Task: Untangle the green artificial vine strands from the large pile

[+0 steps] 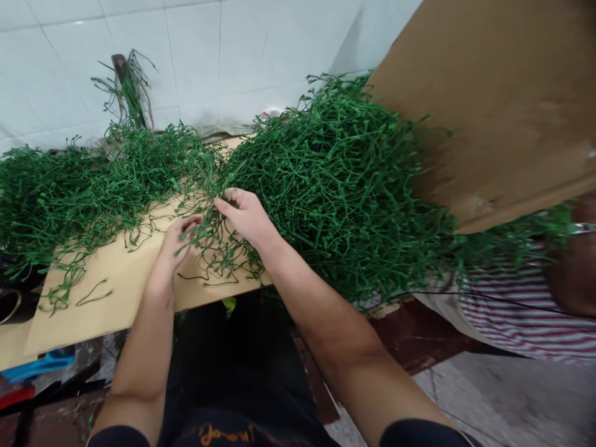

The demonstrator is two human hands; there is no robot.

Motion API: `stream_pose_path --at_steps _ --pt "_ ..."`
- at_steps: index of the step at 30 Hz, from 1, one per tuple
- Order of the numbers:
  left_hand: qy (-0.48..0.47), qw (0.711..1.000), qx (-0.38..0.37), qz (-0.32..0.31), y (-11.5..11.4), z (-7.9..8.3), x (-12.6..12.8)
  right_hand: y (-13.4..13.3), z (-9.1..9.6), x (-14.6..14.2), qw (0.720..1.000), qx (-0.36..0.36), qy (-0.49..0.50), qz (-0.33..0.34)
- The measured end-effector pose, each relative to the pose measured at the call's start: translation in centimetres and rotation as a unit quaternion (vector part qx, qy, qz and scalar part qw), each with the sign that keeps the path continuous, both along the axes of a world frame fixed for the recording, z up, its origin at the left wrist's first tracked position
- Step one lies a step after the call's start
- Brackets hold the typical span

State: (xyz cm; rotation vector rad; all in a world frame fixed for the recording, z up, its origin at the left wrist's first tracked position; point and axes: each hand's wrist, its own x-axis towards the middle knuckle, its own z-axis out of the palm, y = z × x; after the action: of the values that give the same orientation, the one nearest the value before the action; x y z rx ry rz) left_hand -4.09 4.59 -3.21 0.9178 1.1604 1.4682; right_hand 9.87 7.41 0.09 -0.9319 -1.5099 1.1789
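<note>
My right hand (246, 217) pinches a small tangle of thin green stems (218, 192) between thumb and fingertips. To its lower left, my left hand (177, 242) is loosely curled around a few strands of the same tangle. The stems look like artificial plant stems, thin and wiry with small knobby tips. Both hands are above a tan board (116, 279), between a large heap of green stems (344, 180) on the right and a lower heap (102, 186) on the left. Loose stems (95, 293) lie on the board.
A white tiled wall (195, 56) stands behind the heaps. A big brown cardboard sheet (503, 112) leans over the right side. Another person's striped garment (526, 310) shows at the right. An upright post (125, 87) with stems hanging on it is at the back left.
</note>
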Motion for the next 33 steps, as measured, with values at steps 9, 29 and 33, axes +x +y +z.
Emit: stream_pose_path --at_steps 9,29,33 --pt "0.181 0.96 0.181 0.114 -1.5 4.7 -4.7 -0.5 0.3 -0.3 0.983 0.106 -0.151 -0.005" --pt "0.25 0.945 0.141 -0.153 -0.1 7.6 -2.9 -1.6 0.4 1.2 0.964 0.129 -0.231 0.01" --pt "0.17 0.949 0.057 -0.261 -1.6 8.3 -2.6 -1.7 0.7 1.9 0.947 0.107 -0.3 -0.031"
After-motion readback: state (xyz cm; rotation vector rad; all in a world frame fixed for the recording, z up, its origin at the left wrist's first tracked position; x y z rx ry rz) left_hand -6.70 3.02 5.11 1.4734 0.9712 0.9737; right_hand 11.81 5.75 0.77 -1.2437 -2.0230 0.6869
